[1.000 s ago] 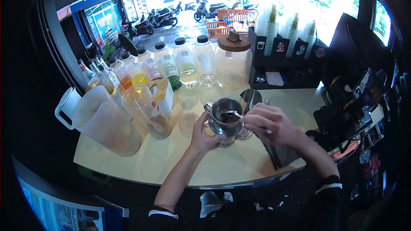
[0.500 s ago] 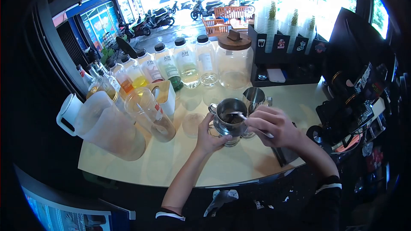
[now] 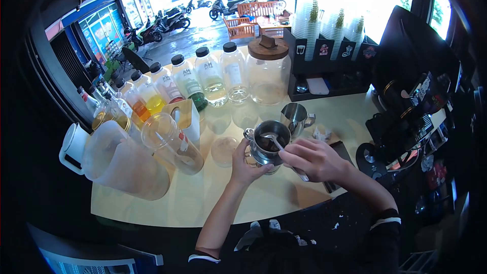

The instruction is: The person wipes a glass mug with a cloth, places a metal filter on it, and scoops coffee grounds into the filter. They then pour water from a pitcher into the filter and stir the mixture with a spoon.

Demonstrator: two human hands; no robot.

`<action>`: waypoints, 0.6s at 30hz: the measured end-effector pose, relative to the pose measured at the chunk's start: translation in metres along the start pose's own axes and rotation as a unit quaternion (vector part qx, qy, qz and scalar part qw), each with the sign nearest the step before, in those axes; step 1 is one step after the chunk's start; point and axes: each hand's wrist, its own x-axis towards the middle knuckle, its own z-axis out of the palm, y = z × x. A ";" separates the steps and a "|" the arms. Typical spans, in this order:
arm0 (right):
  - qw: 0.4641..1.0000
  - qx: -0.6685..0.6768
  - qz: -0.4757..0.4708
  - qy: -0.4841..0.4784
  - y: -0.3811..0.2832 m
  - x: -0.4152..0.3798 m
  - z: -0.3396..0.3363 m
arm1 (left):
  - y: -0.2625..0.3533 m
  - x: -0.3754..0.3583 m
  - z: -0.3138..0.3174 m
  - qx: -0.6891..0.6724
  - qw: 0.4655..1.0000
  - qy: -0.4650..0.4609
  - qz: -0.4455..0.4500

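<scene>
My left hand (image 3: 247,166) curls round the flanged base of a metal coffee dripper (image 3: 259,147), which sits on a small glass mostly hidden below it. Dark contents show inside the dripper. A metal spoon (image 3: 277,143) is pinched in my right hand (image 3: 315,160), its bowl down in the dripper and its handle slanting back under my fingers. Just behind stands a steel pitcher (image 3: 293,116). Left of my left hand lies a clear round lid (image 3: 223,152), near an open clear jar (image 3: 185,157) with brown powder low inside.
At left stands a large frosted pitcher (image 3: 129,167). Black-capped bottles (image 3: 210,78) line the far side beside a wooden-lidded jar (image 3: 270,78). A black holder (image 3: 324,53) carries stacked cups. A dark flat tray (image 3: 342,157) and crumpled wrapper (image 3: 321,134) lie right of my hands.
The spoon has swung round inside the dripper, its bowl now further left and its handle steeper. My right hand has shifted slightly left and down; the whole view has also shifted slightly.
</scene>
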 end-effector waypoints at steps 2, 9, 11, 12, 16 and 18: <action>1.000 -0.020 0.011 0.015 -0.001 -0.003 -0.002 | 0.004 0.001 0.001 -0.016 1.000 -0.003 -0.004; 1.000 -0.007 0.011 -0.004 -0.004 -0.001 0.000 | -0.006 0.000 -0.001 -0.005 1.000 -0.001 0.005; 1.000 -0.020 0.002 -0.001 -0.004 -0.003 -0.001 | -0.006 -0.001 0.000 -0.009 1.000 0.001 0.002; 0.998 -0.048 0.021 0.016 -0.003 -0.004 0.000 | -0.006 0.000 0.000 -0.014 1.000 0.001 -0.002; 0.999 0.011 0.040 0.036 -0.002 -0.006 0.005 | -0.005 0.000 -0.001 -0.014 1.000 -0.008 -0.007; 0.999 0.002 0.034 0.042 -0.004 -0.006 0.003 | 0.006 0.001 -0.002 0.031 0.999 0.011 0.003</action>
